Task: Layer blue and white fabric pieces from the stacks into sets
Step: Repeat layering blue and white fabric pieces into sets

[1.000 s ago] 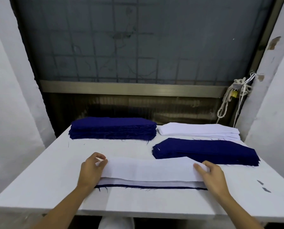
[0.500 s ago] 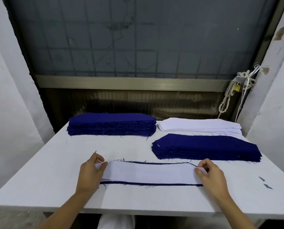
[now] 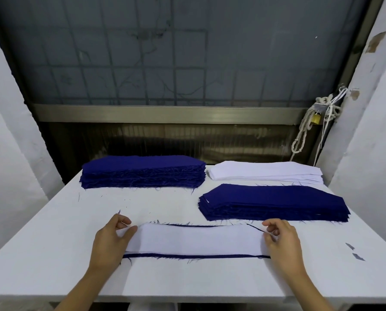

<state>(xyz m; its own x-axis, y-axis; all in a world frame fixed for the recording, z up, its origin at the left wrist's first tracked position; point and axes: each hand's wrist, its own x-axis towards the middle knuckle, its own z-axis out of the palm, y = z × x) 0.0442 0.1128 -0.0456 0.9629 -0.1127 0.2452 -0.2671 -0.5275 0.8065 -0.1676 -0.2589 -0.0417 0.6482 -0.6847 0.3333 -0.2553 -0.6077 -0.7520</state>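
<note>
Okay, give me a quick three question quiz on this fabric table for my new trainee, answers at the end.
1. True or false: the white piece lies on a blue piece.
2. Fill in: the white stack sits at the table's far ____ corner.
3. The left hand and right hand hold: A the white piece's ends, B scissors, C a rope.
Key: 1 true; 2 right; 3 A.

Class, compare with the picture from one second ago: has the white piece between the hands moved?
Yes. The white piece has come down flat onto the blue piece, clear of the near blue stack.
</note>
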